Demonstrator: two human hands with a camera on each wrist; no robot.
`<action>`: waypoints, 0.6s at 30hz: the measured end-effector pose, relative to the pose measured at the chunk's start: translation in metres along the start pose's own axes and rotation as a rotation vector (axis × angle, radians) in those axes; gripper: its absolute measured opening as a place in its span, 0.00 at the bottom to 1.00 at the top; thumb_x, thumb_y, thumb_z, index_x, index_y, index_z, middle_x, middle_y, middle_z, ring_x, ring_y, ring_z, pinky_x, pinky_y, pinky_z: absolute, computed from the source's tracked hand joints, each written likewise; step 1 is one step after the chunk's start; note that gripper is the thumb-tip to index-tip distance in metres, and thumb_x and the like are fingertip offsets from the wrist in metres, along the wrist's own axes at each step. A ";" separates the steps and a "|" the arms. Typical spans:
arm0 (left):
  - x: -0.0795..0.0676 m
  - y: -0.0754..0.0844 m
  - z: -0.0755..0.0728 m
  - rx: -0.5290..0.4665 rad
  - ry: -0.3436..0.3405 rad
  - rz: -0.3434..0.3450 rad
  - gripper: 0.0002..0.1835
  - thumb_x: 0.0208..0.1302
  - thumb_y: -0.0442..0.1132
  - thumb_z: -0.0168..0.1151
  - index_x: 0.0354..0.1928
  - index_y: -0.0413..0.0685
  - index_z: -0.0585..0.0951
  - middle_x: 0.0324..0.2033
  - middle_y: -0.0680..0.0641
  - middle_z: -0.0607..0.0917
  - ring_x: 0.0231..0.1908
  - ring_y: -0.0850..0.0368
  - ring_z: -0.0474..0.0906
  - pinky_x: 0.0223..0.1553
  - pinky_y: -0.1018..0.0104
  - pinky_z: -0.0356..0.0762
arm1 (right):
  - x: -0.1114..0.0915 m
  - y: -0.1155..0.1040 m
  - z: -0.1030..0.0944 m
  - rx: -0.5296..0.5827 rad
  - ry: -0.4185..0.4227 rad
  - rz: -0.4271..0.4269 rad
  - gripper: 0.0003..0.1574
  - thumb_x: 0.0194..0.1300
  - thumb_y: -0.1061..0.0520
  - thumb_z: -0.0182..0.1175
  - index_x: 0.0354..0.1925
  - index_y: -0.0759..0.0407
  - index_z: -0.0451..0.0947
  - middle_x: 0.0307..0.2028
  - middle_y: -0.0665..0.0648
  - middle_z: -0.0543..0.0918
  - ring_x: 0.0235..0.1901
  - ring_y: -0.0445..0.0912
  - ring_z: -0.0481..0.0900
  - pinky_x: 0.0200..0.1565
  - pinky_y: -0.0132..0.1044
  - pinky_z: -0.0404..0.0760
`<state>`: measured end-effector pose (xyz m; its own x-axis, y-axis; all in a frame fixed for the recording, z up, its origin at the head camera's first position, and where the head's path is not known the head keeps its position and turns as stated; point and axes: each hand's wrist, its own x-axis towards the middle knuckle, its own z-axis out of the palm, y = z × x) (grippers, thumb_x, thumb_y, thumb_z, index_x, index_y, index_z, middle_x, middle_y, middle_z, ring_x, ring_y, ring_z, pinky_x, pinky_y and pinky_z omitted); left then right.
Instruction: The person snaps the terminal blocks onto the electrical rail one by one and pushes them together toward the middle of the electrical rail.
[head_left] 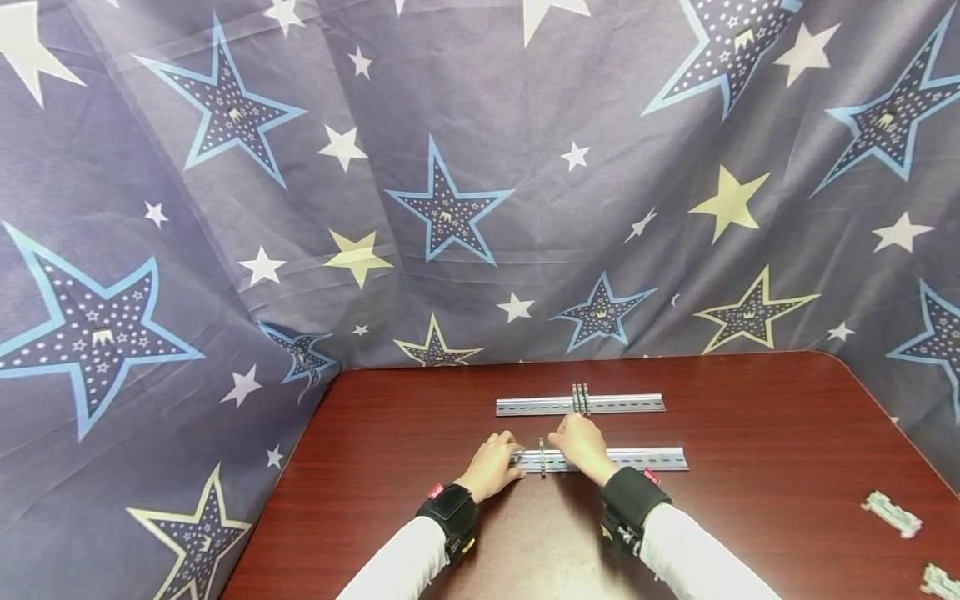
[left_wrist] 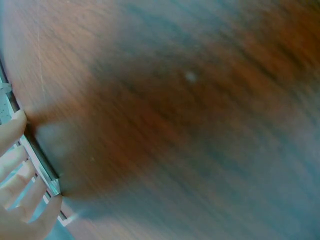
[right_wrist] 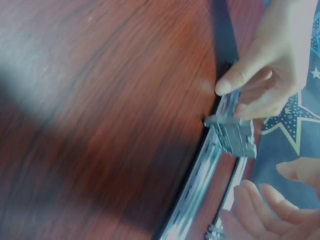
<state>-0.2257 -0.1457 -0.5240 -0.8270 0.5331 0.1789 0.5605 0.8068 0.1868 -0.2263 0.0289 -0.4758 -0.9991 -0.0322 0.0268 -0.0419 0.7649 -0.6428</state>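
Observation:
My left hand (head_left: 491, 465) grips the left end of the nearer slotted metal DIN rail (head_left: 648, 459), thumb along one edge and fingers along the other. Just right of those fingers, a single thin terminal block (right_wrist: 232, 136) stands upright across this rail. My right hand (right_wrist: 277, 212) hovers above the rail to the right of the block, fingers loosely bent and nothing in them. Behind it lies a second DIN rail (head_left: 626, 403) carrying several terminal blocks (head_left: 581, 399) side by side near its middle. In the left wrist view, the left fingers (left_wrist: 20, 185) wrap the rail's end.
Two loose pale terminal blocks lie at the table's right side, one (head_left: 892, 512) whole in view and the other (head_left: 941, 581) cut off by the frame edge. A star-patterned curtain (head_left: 480, 275) hangs behind and beside the dark red wooden table (head_left: 750, 517).

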 end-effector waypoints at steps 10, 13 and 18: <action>-0.001 0.002 -0.002 -0.008 0.000 -0.003 0.16 0.43 0.41 0.68 0.36 0.43 0.81 0.29 0.50 0.73 0.31 0.56 0.68 0.32 0.66 0.68 | -0.004 0.016 -0.023 -0.011 -0.024 -0.015 0.04 0.46 0.57 0.56 0.21 0.57 0.73 0.21 0.51 0.76 0.22 0.46 0.73 0.25 0.40 0.70; -0.001 0.002 -0.003 -0.008 0.000 -0.010 0.16 0.43 0.41 0.68 0.37 0.42 0.81 0.29 0.51 0.73 0.32 0.56 0.68 0.32 0.66 0.68 | -0.006 0.022 -0.031 -0.021 -0.024 -0.029 0.04 0.46 0.58 0.55 0.22 0.58 0.73 0.21 0.52 0.77 0.22 0.46 0.73 0.26 0.40 0.70; -0.001 0.001 -0.003 -0.001 -0.006 -0.018 0.17 0.43 0.42 0.68 0.37 0.43 0.81 0.30 0.51 0.73 0.32 0.56 0.69 0.33 0.66 0.68 | -0.009 0.033 -0.044 -0.035 -0.009 -0.028 0.05 0.46 0.58 0.56 0.24 0.60 0.74 0.22 0.54 0.78 0.22 0.47 0.74 0.26 0.41 0.70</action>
<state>-0.2243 -0.1455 -0.5213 -0.8371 0.5200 0.1698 0.5456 0.8159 0.1914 -0.2189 0.0830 -0.4637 -0.9975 -0.0592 0.0376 -0.0698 0.7857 -0.6147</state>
